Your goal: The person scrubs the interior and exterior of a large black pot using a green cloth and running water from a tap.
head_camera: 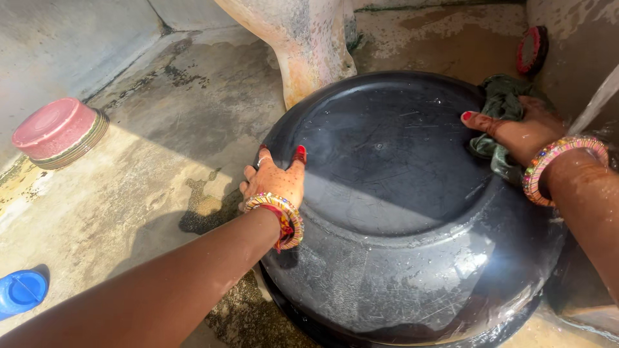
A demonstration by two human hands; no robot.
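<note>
The left hand (276, 182) lies flat with fingers spread on the near left edge of a large black plastic tub (400, 212) turned bottom-up on the wet concrete floor (161, 129), while the right hand (516, 132) presses a crumpled dark green cloth (500, 103) against the tub's far right side, a stream of water (596, 100) falling just beyond it.

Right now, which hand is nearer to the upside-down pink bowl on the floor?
Left. The left hand rests on the black tub's near-left edge, on the side facing the pink bowl. The right hand presses a dark cloth on the tub's far right.
</note>
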